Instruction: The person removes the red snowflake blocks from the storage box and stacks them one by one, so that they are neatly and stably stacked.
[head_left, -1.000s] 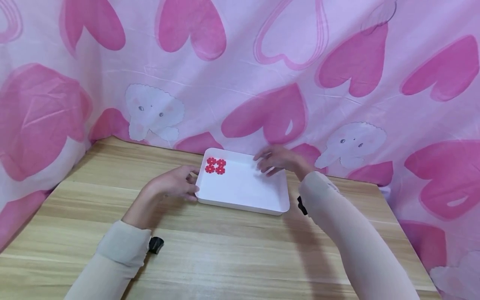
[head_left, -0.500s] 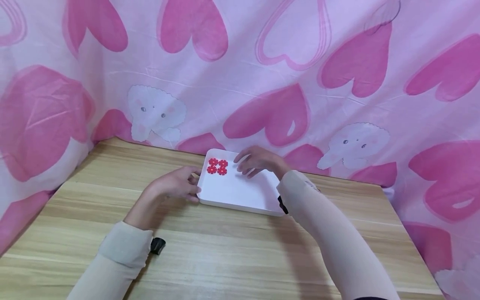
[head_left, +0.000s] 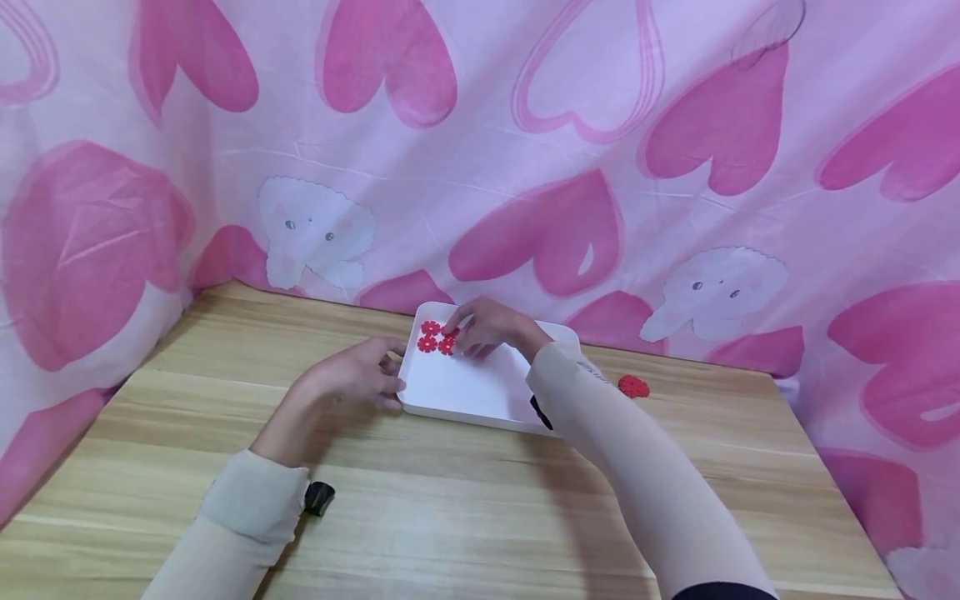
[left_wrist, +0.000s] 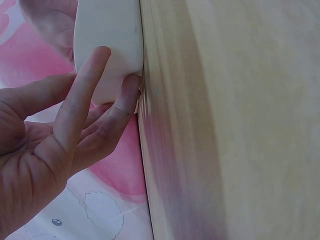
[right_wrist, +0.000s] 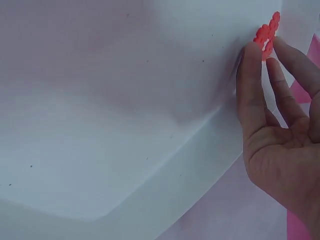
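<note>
A shallow white tray (head_left: pixel 472 392) lies on the wooden table. In its far left corner, several red snowflake-shaped discs (head_left: pixel 428 343) sit close together. My left hand (head_left: pixel 360 372) rests against the tray's left side; the left wrist view shows its fingertips (left_wrist: pixel 102 52) on the outer wall. My right hand (head_left: pixel 491 327) reaches over the tray, fingers extended, fingertips right at the red discs and partly covering those on the right. In the right wrist view, the thumb and fingers stand around the red discs (right_wrist: pixel 265 37). The right forearm hides the tray's right part.
A small pile of red discs (head_left: pixel 633 386) lies on the wooden table (head_left: pixel 420 517) to the right of the tray, beside the right sleeve. A pink heart-patterned cloth (head_left: pixel 525 150) hangs behind the table's back edge.
My right hand has moved left across the tray to the red discs. The red pile on the right has come into view from behind the right arm. My left hand stays at the tray's side.
</note>
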